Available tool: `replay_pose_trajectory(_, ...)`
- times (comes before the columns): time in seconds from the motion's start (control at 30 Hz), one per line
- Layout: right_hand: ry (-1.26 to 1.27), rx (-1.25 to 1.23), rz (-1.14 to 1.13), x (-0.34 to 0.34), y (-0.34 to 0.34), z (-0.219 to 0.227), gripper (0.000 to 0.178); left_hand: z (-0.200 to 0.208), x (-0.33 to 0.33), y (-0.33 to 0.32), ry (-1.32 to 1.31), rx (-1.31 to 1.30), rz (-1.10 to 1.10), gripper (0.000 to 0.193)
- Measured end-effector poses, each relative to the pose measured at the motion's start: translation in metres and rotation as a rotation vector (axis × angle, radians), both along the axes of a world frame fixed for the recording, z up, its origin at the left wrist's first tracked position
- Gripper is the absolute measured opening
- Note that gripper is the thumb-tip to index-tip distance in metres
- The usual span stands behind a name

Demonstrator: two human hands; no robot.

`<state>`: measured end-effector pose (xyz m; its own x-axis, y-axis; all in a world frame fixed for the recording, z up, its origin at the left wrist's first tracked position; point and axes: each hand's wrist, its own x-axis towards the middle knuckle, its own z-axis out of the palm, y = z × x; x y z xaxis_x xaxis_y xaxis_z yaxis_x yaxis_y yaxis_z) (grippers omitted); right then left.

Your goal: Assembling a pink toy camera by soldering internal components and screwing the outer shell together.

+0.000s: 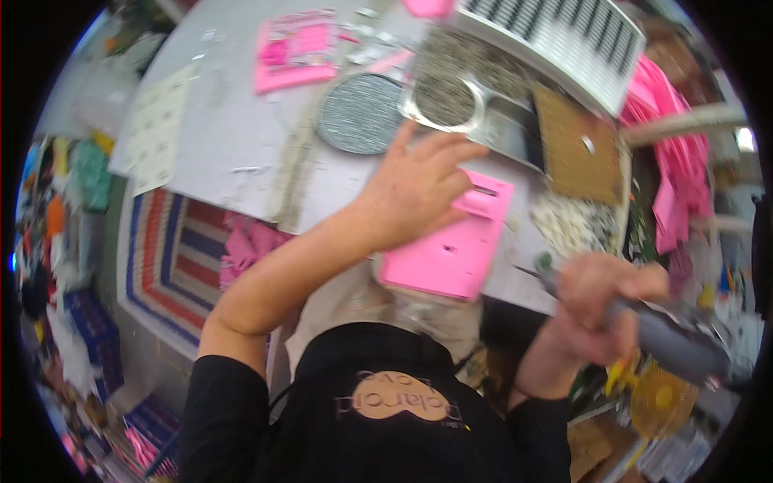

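Observation:
My left hand (423, 181) reaches over the near part of the table, its fingers spread, with the fingertips at the rim of a white round dish (477, 113) of tiny dark metal parts. Partly under that hand lies a bright pink plastic casing (441, 262) with slots and small holes, close to the table's front edge. Off to the right, my right hand (600, 302) is wrapped round a grey electric screwdriver (676, 342). Its thin bit points left, towards the casing, without touching it. Motion blurs the tool a little.
Beside the dish stands a round grey tray (360, 114) of small metal pieces. A white slotted rack (564, 40) and a brown cardboard piece (578, 145) are at the far right. More pink parts (296, 50) lie farther left. Pink bags (664, 145) hang at the right.

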<state>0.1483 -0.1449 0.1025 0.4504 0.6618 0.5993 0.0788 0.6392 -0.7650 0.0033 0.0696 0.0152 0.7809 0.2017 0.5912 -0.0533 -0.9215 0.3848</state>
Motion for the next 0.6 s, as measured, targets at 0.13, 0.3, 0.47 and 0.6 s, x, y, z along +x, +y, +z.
replay_pose_trajectory(0.13,-0.036,0.060,-0.006,0.028,-0.018,0.014,0.026,-0.003,-0.139,0.035,-0.426,-0.244,0.380,0.021)
replay_pose_trajectory(0.3,0.072,-0.031,-0.108,0.030,-0.012,0.002,0.028,-0.250,-0.406,0.030,-0.351,-0.621,1.632,0.033)
replay_pose_trajectory(0.47,0.139,-0.079,-0.007,0.024,0.034,-0.012,0.033,-0.406,-0.505,-0.085,0.640,-1.212,2.102,0.068)
replay_pose_trajectory(0.6,0.068,-0.115,-0.052,0.031,0.033,-0.004,0.034,-0.358,-0.415,-0.010,0.368,-0.602,1.977,0.061)
